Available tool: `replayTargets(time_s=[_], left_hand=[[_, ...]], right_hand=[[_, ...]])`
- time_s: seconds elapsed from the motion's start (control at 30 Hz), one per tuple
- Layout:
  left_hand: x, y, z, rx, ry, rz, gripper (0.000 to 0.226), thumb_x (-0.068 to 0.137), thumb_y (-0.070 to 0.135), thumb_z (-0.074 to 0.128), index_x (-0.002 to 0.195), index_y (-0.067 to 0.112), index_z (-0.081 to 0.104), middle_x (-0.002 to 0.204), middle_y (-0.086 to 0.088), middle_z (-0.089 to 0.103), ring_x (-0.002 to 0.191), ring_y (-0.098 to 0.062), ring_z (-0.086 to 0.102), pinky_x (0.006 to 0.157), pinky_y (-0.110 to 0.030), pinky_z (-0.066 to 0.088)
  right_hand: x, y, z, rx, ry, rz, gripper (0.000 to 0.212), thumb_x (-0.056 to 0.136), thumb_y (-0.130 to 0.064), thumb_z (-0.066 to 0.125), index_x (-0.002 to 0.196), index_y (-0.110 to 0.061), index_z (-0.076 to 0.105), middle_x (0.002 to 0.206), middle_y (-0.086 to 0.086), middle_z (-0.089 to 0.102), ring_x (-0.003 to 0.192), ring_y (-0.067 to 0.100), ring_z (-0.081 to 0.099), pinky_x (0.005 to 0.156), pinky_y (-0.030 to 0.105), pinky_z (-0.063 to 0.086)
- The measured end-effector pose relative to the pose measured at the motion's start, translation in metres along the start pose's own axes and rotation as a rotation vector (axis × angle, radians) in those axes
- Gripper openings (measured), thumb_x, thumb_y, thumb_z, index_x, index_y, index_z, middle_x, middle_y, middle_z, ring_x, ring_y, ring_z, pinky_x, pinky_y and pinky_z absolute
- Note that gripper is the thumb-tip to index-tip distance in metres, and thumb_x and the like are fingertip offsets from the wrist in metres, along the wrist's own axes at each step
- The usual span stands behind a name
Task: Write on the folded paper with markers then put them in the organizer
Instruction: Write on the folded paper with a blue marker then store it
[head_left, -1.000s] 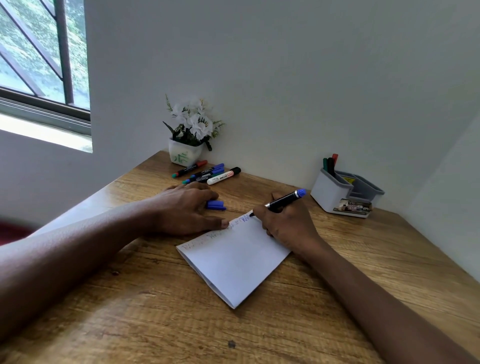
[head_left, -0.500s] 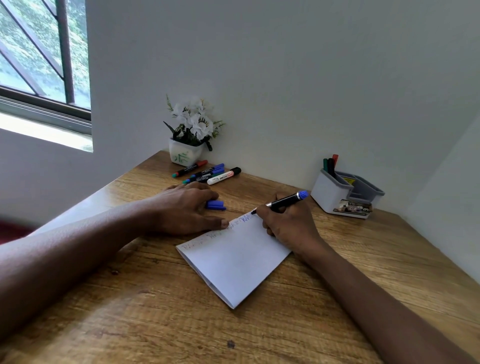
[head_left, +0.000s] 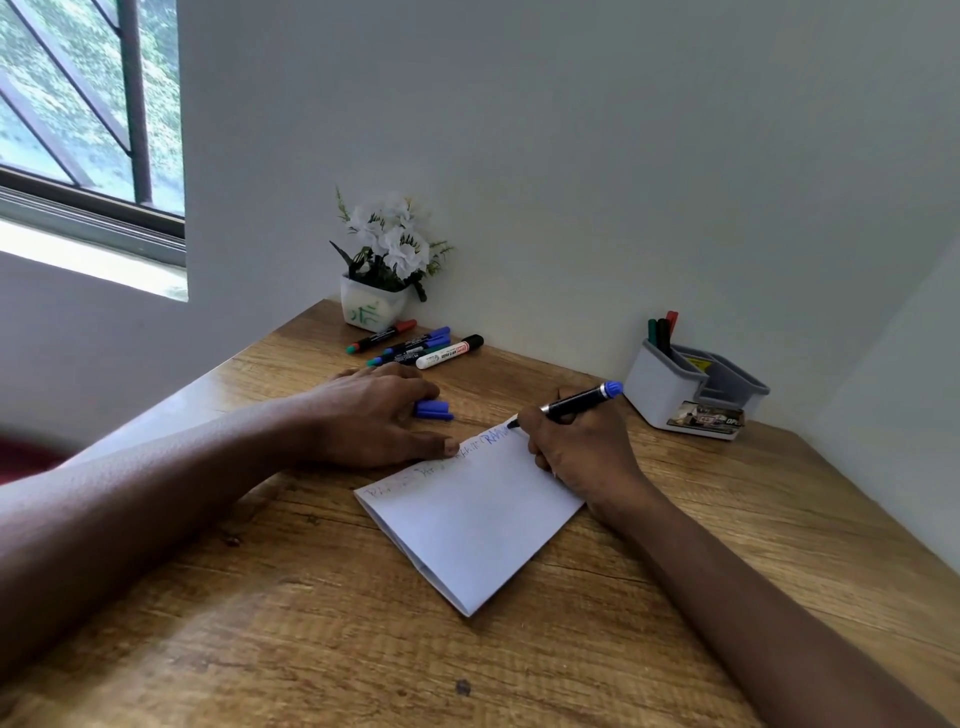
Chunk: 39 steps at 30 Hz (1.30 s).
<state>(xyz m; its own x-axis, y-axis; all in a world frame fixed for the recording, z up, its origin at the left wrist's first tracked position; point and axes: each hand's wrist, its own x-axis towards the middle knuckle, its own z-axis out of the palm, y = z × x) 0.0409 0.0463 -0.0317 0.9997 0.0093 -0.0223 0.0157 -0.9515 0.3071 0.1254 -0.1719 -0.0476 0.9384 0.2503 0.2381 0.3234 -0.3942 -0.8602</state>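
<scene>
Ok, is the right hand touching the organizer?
Apart. The head view shows bare table between the right hand and the organizer; it grips a marker.

Home study corner: wood-grain worktop (head_left: 311, 597) against white walls, barred window (head_left: 88, 104), white potted artificial flowers (head_left: 387, 260), grey desk organizer (head_left: 691, 389).

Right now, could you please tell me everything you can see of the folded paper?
The folded paper is white, its layers showing along the near left edge. It lies flat, askew, on the wooden table. Faint writing, ending in blue, runs along its far edge. The left hand presses that edge with its thumb; the right hand rests on it, the marker tip touching it.
</scene>
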Motion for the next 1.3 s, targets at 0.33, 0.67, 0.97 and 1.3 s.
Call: replayTargets(time_s=[0.33, 0.67, 0.97, 1.3], left_hand=[[-0.001, 0.001, 0.0, 0.002, 0.007, 0.002, 0.084, 0.088, 0.072, 0.051, 0.158, 0.031, 0.031, 0.167, 0.003, 0.021, 0.152, -0.02, 0.025, 0.122, -0.046, 0.027], [0.001, -0.005, 0.004, -0.022, 0.086, 0.042, 0.074, 0.09, 0.069, 0.053, 0.153, 0.032, 0.041, 0.163, 0.006, 0.033, 0.148, -0.017, 0.033, 0.119, -0.044, 0.032], [0.002, -0.026, 0.026, -0.127, 0.434, 0.048, 0.021, 0.09, 0.039, 0.072, 0.109, 0.045, 0.072, 0.111, 0.016, 0.072, 0.095, 0.0, 0.059, 0.08, -0.025, 0.047], [-0.006, -0.007, 0.008, -0.674, 0.412, 0.319, 0.023, 0.088, 0.03, 0.076, 0.11, 0.037, 0.076, 0.094, 0.0, 0.077, 0.084, -0.022, 0.071, 0.075, -0.039, 0.061]], right_hand=[[0.0, 0.001, 0.001, 0.009, 0.018, 0.019, 0.017, 0.087, -0.02, 0.077, 0.081, -0.008, 0.067, 0.055, -0.003, 0.07, 0.045, 0.006, 0.063, 0.043, 0.018, 0.046], [0.005, 0.002, -0.006, 0.365, 0.091, 0.127, 0.01, 0.09, -0.014, 0.072, 0.089, -0.004, 0.071, 0.06, 0.005, 0.071, 0.048, 0.011, 0.063, 0.043, 0.022, 0.047], [-0.004, 0.007, -0.006, 0.597, -0.128, 0.025, 0.022, 0.097, -0.012, 0.057, 0.095, -0.01, 0.078, 0.079, 0.013, 0.074, 0.073, 0.022, 0.068, 0.058, 0.029, 0.048], [-0.02, -0.014, -0.017, 0.613, -0.304, -0.151, 0.016, 0.082, -0.031, 0.07, 0.091, -0.02, 0.076, 0.093, 0.017, 0.079, 0.081, 0.023, 0.072, 0.058, 0.027, 0.049]])
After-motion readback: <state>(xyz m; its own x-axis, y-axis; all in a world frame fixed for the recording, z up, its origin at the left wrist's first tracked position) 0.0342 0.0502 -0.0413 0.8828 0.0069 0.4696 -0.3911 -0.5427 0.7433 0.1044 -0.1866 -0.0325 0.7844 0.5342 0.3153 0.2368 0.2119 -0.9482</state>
